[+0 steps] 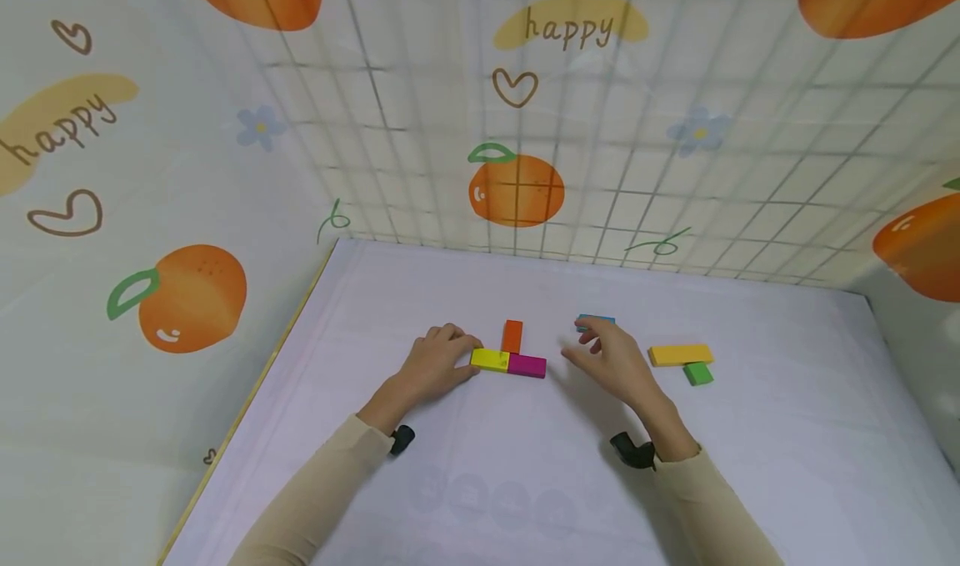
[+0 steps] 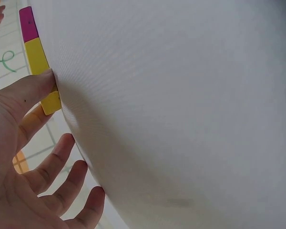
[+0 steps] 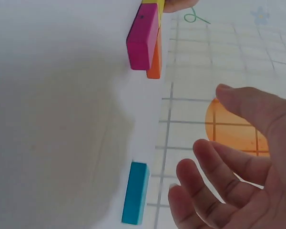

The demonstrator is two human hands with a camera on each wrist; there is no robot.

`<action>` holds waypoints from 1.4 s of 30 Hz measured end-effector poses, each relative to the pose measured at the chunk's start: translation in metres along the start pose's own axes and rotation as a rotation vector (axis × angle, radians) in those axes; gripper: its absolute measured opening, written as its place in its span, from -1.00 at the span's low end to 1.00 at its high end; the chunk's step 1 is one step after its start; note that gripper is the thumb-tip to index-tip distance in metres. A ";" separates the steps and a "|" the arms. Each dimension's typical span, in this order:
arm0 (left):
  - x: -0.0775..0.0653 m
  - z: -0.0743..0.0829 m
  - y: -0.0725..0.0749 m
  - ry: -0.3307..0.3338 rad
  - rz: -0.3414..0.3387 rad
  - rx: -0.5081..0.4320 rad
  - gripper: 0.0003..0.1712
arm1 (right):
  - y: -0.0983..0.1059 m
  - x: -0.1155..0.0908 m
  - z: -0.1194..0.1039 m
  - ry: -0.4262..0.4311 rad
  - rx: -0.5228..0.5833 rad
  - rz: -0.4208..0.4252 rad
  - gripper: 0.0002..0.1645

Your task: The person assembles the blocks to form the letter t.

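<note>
My left hand [image 1: 435, 364] pinches the left end of a yellow block [image 1: 490, 360] between thumb and fingers; the left wrist view shows the thumb across that yellow block [image 2: 36, 57]. End to end with it lies a magenta block [image 1: 527, 366]. An orange block [image 1: 512, 337] stands out from behind them, near their joint. My right hand [image 1: 611, 359] hovers to the right of the magenta block, fingers loosely bent and holding nothing. Beyond its fingers lies a blue block [image 1: 597, 322], partly hidden in the head view; the right wrist view shows this blue block [image 3: 136, 193] apart from the hand.
Farther right, a long amber block [image 1: 681, 355] lies with a small green block [image 1: 698, 373] just in front of it. The white tabletop [image 1: 480, 449] meets a printed cloth backdrop [image 1: 420, 174] at the back, and another cloth side stands on the left.
</note>
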State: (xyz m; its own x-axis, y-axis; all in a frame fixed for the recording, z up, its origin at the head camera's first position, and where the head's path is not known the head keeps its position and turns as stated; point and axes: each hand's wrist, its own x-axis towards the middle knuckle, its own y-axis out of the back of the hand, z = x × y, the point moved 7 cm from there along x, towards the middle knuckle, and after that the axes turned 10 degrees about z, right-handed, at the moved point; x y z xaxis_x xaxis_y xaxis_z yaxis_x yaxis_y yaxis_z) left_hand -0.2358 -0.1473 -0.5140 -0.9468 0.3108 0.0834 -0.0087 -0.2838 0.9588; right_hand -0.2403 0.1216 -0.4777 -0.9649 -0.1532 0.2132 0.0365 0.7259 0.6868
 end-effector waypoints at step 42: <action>0.002 -0.002 -0.005 -0.004 0.001 0.004 -0.49 | 0.078 -0.043 0.082 -0.140 -0.134 0.241 -0.38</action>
State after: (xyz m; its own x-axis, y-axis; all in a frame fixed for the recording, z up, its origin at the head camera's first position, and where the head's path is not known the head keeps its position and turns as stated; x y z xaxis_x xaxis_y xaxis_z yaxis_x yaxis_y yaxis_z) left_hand -0.2385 -0.1474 -0.5189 -0.9456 0.3140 0.0850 -0.0067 -0.2800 0.9600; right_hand -0.2167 0.2395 -0.4902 -0.9504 0.1136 0.2896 0.2938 0.6335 0.7158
